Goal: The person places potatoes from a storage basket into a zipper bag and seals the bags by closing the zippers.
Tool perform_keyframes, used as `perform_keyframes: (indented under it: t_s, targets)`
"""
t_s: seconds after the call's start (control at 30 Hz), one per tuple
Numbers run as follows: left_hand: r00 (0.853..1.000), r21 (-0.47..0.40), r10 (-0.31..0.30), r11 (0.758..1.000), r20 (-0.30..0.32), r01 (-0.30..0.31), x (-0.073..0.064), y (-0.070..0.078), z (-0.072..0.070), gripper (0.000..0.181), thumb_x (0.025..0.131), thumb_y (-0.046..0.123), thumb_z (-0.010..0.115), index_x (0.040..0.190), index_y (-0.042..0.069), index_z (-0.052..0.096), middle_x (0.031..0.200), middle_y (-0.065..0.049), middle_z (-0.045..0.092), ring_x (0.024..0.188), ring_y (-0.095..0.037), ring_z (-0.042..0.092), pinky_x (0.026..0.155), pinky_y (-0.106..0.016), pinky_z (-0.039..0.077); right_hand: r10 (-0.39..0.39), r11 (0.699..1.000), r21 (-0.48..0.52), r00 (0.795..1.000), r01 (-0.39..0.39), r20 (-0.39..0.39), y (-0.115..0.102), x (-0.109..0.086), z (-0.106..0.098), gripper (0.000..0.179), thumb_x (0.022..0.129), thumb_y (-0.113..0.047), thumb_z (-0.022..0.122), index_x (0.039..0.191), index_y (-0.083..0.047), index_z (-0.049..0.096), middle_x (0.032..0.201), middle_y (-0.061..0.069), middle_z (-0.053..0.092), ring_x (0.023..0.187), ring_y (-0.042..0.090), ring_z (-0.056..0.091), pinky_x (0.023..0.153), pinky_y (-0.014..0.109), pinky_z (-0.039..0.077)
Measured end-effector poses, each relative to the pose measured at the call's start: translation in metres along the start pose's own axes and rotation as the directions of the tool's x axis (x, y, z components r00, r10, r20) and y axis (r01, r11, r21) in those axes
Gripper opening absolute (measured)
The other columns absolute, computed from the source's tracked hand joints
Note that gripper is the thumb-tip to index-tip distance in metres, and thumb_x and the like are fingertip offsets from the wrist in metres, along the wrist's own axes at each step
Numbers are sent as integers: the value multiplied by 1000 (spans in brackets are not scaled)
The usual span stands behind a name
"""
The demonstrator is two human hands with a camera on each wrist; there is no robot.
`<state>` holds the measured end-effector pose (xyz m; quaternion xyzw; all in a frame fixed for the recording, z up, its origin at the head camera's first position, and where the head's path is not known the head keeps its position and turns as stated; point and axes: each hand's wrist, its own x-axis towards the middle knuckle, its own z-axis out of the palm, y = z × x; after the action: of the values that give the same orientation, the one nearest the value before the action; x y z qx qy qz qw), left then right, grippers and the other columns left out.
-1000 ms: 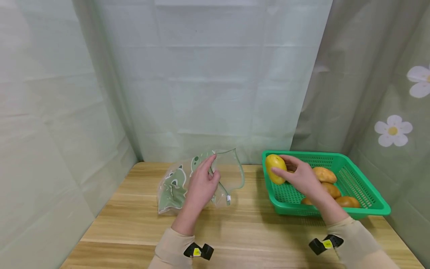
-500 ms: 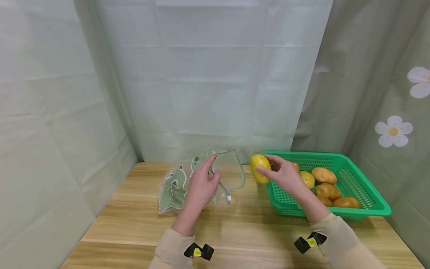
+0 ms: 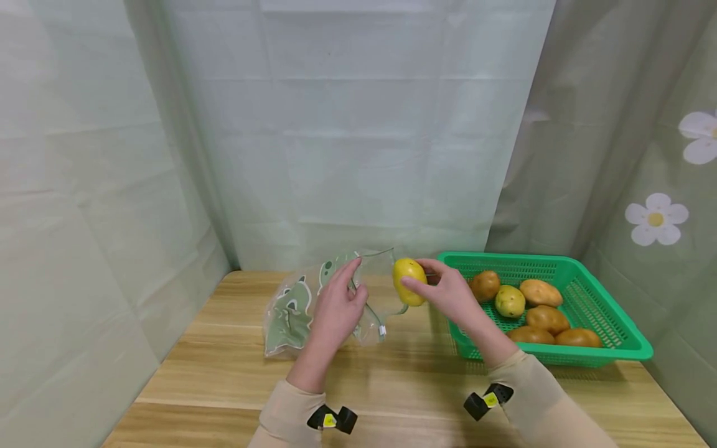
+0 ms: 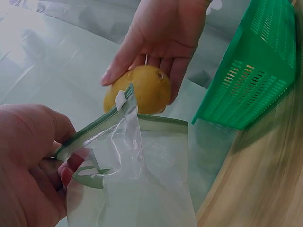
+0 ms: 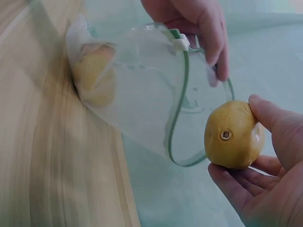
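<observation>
Right now, the yellow fruit [image 3: 409, 283] (exact kind uncertain) is just outside the mouth of the clear bag [image 3: 291, 317], raised above the bench [image 3: 201, 373]. Right hand [image 3: 445, 289]: grip curled round the fruit's side, thumb on one face, fingers on the other, leading end bare. Left hand [image 3: 338, 305]: grip narrow, pinching the bag's green-edged rim, bag on its side, mouth towards the fruit. Whether fruit and rim touch, cannot tell.

Bag's closed end holds a rounded, pale yellow lump [image 5: 97, 78], seen through the film. Green basket [image 3: 526, 264] stands to the right with more produce [image 3: 546, 318].

Step in hand, as I judge it: getting the fruit through that mouth. Advice: lift the upper lip a little so the two edges part, and keep the left fingers out of the entry path. Aim for the middle of the gap, clear of the white slider [image 4: 120, 100], which looks likely to snag. Lead with the bare end, reach well past the rim before letting go, then lower rather than drop; thin film probably sags and folds under a sudden weight.
</observation>
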<state>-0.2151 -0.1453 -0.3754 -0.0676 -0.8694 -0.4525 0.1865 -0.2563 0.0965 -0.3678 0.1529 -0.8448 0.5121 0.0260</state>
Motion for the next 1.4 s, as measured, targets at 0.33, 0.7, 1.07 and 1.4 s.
perform_keyframes:
  t_s: [0.33, 0.7, 1.07, 1.4]
  targets:
    - [1000, -6, 1, 1000, 7, -1, 1, 1, -1, 60, 103, 11, 66, 162, 10, 55, 161, -12, 57, 53, -11, 51, 46, -27, 45, 21, 1000, 3, 1000, -21, 1, -7, 9, 28, 72, 100, -44, 83, 156, -5, 60, 141, 15, 70, 124, 33, 70, 92, 44, 64]
    - [1000, -14, -4, 1000, 17, 4, 1, 3, -1, 60, 104, 10, 66, 163, 12, 55, 162, -10, 55, 54, -12, 51, 47, -25, 45, -4, 1000, -1, 999, 4, 35, -9, 16, 47, 69, 100, -43, 83, 153, -5, 63, 139, 14, 71, 119, 34, 72, 81, 39, 66]
    - [1000, -22, 24, 999, 0, -24, 1, 2, -4, 63, 99, 4, 65, 161, 7, 56, 160, -14, 57, 56, -11, 49, 48, -26, 44, -13, 999, 35, 993, 9, 120, -5, 16, 60, 63, 105, -31, 79, 160, -10, 57, 152, 14, 63, 135, 37, 65, 100, 51, 62]
    - [1000, -11, 19, 1000, -11, -19, 0, 3, -3, 65, 97, 3, 64, 161, 9, 56, 157, -12, 59, 54, -10, 46, 48, -27, 40, -46, 998, -26, 993, 49, 108, -4, 4, 47, 53, 105, -27, 79, 154, -13, 65, 142, 9, 71, 127, 32, 71, 99, 50, 62]
